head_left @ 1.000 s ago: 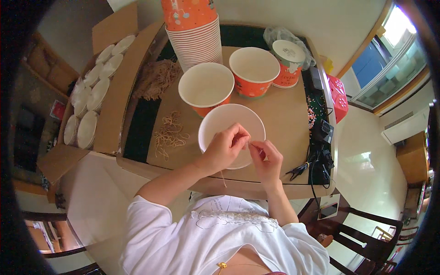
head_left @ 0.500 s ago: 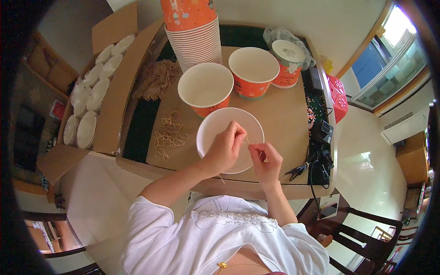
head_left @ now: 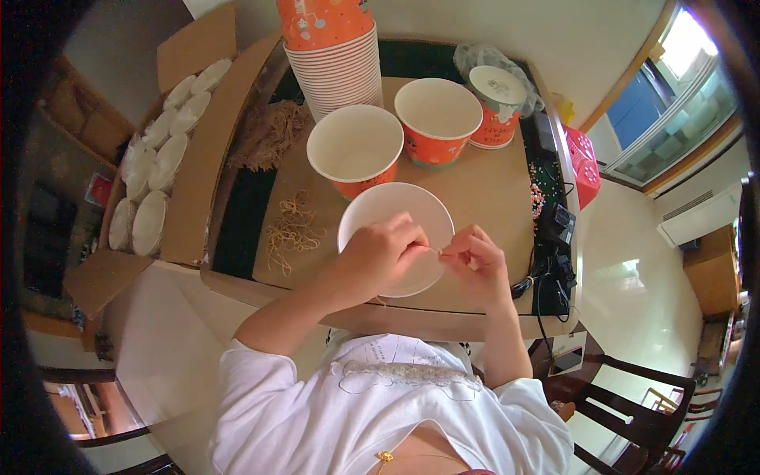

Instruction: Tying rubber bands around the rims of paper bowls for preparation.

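Observation:
Over a white bowl (head_left: 388,202) near the table's front edge, both my hands pinch a thin tan string (head_left: 435,251). My left hand (head_left: 384,249) has thumb and fingers closed on one end. My right hand (head_left: 480,261) is closed on the other end, at the bowl's right rim. A short stretch of string shows taut between the fingertips. Another loose end hangs under my left wrist. Left of the bowl lies a loose heap of similar strings (head_left: 293,229). Behind it is a brownish bundle of strands (head_left: 269,134).
Two orange paper buckets (head_left: 356,146) stand behind the bowl, beside a tall stack of buckets (head_left: 336,75). A lidded bucket (head_left: 497,99) is at back right. Black cables and an adapter (head_left: 560,226) line the right edge. An open carton (head_left: 190,174) of white cups is left.
My hands have moved apart, the right one to the right, drawing the string taut between them. The bowl has barely shifted.

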Motion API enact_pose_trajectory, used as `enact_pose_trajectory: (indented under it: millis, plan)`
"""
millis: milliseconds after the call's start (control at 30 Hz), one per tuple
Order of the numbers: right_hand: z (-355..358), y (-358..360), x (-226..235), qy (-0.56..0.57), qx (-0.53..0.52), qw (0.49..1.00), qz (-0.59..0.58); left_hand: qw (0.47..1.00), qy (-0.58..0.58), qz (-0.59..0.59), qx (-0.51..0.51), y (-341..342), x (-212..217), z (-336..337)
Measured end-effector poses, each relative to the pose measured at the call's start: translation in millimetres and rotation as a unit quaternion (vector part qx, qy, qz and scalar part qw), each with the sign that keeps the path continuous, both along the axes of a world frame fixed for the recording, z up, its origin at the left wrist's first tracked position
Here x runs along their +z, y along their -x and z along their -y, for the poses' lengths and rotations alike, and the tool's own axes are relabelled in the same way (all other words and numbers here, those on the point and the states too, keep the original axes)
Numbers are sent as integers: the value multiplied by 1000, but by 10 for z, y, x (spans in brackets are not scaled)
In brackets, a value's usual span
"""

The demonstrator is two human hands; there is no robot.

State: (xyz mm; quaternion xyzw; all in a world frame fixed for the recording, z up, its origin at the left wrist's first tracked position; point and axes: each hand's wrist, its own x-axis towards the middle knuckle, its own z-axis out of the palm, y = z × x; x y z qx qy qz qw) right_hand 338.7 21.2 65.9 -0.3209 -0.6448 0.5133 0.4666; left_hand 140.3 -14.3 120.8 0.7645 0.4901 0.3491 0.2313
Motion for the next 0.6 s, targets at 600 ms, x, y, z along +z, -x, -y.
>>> enact_pose_trajectory:
  millis: [600]
  plan:
    - [20,-135,360,-350,124,854,363,989,-100,28,107,248,51,251]
